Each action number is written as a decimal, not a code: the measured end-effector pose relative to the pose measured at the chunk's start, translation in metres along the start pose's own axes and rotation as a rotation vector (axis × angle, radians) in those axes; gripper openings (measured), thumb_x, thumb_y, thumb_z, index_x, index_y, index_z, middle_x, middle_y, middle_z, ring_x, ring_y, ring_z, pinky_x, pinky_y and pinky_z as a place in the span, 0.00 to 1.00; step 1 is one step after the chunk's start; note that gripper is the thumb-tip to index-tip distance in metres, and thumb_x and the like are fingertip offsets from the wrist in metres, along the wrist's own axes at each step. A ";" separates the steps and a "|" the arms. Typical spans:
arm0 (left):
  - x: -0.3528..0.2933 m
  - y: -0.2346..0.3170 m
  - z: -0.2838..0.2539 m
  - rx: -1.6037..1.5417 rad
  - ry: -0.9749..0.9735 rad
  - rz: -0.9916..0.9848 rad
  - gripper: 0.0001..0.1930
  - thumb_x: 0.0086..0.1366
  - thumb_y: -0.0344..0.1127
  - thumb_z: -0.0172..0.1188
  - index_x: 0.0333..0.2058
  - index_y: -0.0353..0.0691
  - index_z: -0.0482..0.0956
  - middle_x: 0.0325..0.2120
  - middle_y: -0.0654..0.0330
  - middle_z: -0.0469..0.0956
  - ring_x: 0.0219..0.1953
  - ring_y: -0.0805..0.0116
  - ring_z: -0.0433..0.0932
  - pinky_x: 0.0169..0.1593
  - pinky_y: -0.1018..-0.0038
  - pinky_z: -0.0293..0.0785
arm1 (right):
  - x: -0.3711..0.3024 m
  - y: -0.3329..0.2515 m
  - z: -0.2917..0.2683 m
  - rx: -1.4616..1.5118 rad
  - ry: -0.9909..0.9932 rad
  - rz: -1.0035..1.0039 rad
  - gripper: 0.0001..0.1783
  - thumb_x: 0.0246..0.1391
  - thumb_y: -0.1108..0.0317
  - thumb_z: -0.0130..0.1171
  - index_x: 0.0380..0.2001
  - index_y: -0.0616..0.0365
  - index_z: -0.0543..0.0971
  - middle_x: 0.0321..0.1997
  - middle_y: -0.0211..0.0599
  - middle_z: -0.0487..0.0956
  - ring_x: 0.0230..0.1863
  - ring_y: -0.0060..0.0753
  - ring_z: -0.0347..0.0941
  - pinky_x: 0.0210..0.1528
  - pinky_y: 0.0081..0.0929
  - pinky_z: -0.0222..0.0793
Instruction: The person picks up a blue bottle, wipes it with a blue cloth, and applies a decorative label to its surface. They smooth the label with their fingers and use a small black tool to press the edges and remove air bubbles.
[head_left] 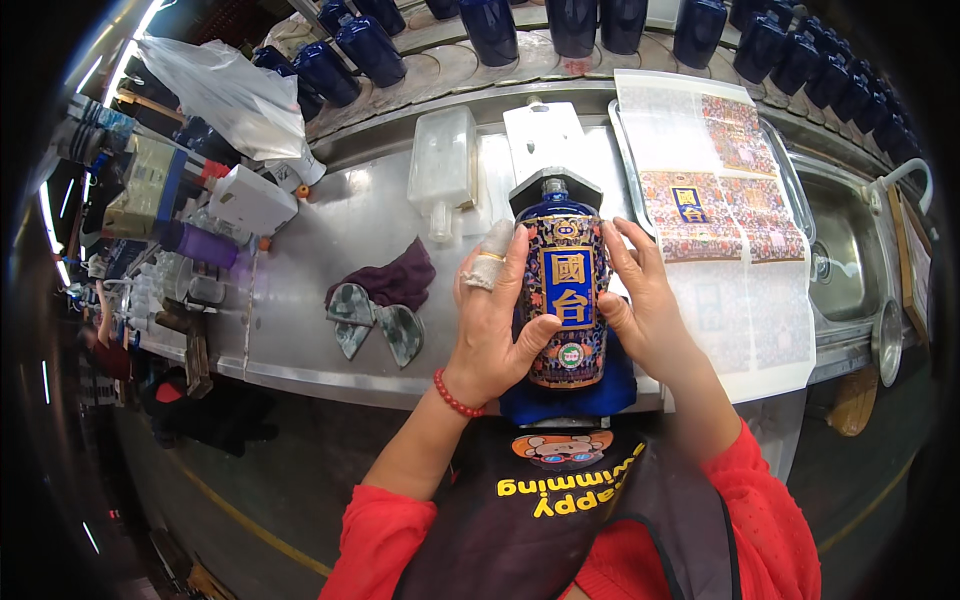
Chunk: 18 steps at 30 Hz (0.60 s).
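Observation:
A dark blue glass bottle [561,210] lies on its back, neck pointing away from me. A colourful patterned decal with a blue and gold panel covers its front. Its neck rests in a grey angled holder [592,190], and blue cloth [570,403] shows at its base. My left hand [485,340], with a pale wrap on one finger and a red bead bracelet, grips the bottle's left side, thumb on the decal. From the right side, my right hand [650,305] presses its fingers and thumb along the bottle's edge.
Patterned decal sheets [680,130] lie on a tray at right, beside a steel sink [840,250]. Left of the bottle are a maroon cloth [410,272], grey-green pads [400,335] and a clear bottle-shaped block [441,155]. Several blue bottles [490,30] stand along the back.

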<state>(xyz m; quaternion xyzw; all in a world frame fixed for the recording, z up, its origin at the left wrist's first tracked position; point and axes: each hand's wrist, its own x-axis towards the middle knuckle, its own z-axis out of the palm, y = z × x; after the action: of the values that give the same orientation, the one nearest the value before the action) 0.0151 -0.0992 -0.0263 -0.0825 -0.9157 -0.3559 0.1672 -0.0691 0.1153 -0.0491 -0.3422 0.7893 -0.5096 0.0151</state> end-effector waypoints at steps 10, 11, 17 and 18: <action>0.002 -0.005 0.003 -0.013 0.016 0.050 0.47 0.71 0.67 0.50 0.72 0.31 0.56 0.69 0.40 0.62 0.69 0.41 0.60 0.72 0.51 0.46 | 0.001 0.001 0.002 0.041 -0.012 -0.026 0.41 0.68 0.40 0.52 0.74 0.56 0.63 0.73 0.58 0.58 0.62 0.52 0.66 0.66 0.41 0.64; 0.003 -0.006 0.004 -0.018 0.013 0.049 0.48 0.71 0.67 0.50 0.72 0.31 0.56 0.69 0.40 0.62 0.69 0.41 0.60 0.72 0.51 0.47 | 0.001 0.001 0.001 0.036 -0.016 -0.013 0.41 0.68 0.40 0.52 0.74 0.56 0.62 0.73 0.58 0.58 0.64 0.53 0.65 0.67 0.42 0.63; 0.000 -0.008 0.004 -0.044 0.007 0.043 0.50 0.70 0.69 0.49 0.73 0.30 0.52 0.69 0.39 0.61 0.70 0.41 0.59 0.72 0.52 0.47 | 0.000 0.003 -0.001 0.072 -0.027 -0.023 0.43 0.69 0.42 0.53 0.75 0.59 0.59 0.74 0.60 0.57 0.73 0.60 0.58 0.73 0.44 0.57; -0.001 -0.009 0.005 -0.037 0.028 0.054 0.50 0.70 0.69 0.48 0.73 0.30 0.52 0.69 0.39 0.61 0.70 0.41 0.59 0.72 0.52 0.47 | -0.001 0.004 -0.001 0.043 -0.034 -0.038 0.43 0.69 0.43 0.53 0.75 0.60 0.58 0.74 0.61 0.57 0.74 0.60 0.57 0.73 0.44 0.56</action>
<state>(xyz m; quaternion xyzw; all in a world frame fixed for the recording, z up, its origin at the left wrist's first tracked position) 0.0124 -0.1022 -0.0356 -0.1054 -0.9040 -0.3693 0.1879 -0.0710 0.1179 -0.0519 -0.3656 0.7711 -0.5206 0.0263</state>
